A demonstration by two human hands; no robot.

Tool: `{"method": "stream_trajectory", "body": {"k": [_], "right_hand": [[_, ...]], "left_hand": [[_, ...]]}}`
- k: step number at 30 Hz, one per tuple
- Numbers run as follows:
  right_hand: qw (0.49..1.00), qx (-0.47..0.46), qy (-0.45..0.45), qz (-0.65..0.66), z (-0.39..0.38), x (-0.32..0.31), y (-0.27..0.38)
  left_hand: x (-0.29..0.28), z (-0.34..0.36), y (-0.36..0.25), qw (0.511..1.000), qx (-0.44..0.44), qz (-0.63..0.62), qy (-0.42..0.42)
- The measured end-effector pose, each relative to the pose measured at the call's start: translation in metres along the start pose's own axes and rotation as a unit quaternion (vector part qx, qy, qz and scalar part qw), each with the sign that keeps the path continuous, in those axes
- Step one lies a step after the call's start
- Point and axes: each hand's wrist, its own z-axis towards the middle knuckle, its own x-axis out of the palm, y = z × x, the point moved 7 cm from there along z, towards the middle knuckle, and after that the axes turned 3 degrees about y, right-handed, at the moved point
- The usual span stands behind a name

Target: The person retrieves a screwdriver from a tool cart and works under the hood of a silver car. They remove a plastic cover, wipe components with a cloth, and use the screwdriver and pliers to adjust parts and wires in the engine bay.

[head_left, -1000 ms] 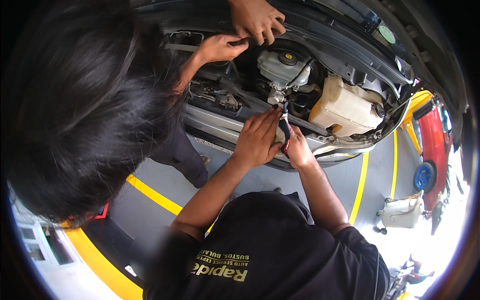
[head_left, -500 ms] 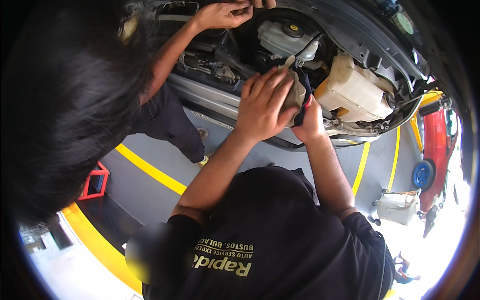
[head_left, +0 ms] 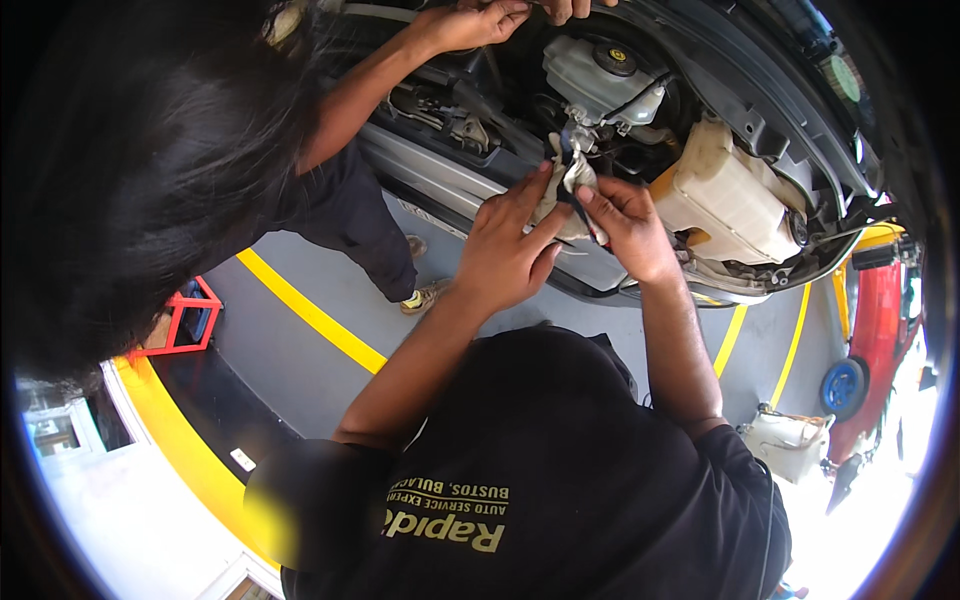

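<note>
Just this side of the grey reservoir [head_left: 603, 78], my right hand [head_left: 632, 232] pinches a crumpled pale rag [head_left: 579, 176], my left hand [head_left: 505, 245] spread loosely against it. Bunching it seems the step; the next move wants firm pressure.

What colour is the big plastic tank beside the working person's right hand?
Off-white: the tank shows best in the head view, with a black cap.

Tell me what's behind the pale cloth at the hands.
Just beyond the pale cloth, a metal fitting shows below the grey reservoir. Whatever lies directly behind the cloth cannot be seen: the cloth and the right hand cover it.
</note>
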Motion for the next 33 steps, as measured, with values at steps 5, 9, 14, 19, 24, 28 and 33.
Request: {"method": "stream_trajectory", "body": {"k": [5,9,14,19,24,28,33], "right_hand": [[0.999,0.038,0.034,0.010,0.006,0.018,-0.019],[0.998,0.029,0.050,-0.015,0.011,0.025,-0.025],[0.998,0.028,0.059,-0.025,0.012,0.030,-0.025],[0.997,0.032,0.060,-0.027,0.014,0.033,-0.028],[0.998,0.028,0.052,-0.011,0.019,0.033,-0.039],[0.998,0.031,0.048,0.017,0.022,0.034,-0.049],[0.997,0.041,0.051,0.039,0.025,0.036,-0.052]], "left_hand": [[-0.005,-0.020,0.003,0.999,-0.038,-0.013,0.011],[-0.006,-0.027,0.007,0.998,-0.050,-0.023,0.014],[-0.005,-0.033,0.012,0.998,-0.059,-0.020,0.024],[-0.005,-0.035,0.015,0.998,-0.059,-0.022,0.023],[-0.004,-0.034,0.018,0.997,-0.061,-0.042,0.018],[-0.002,-0.033,0.021,0.996,-0.063,-0.051,0.024],[-0.001,-0.033,0.025,0.996,-0.066,-0.044,0.028]]}}
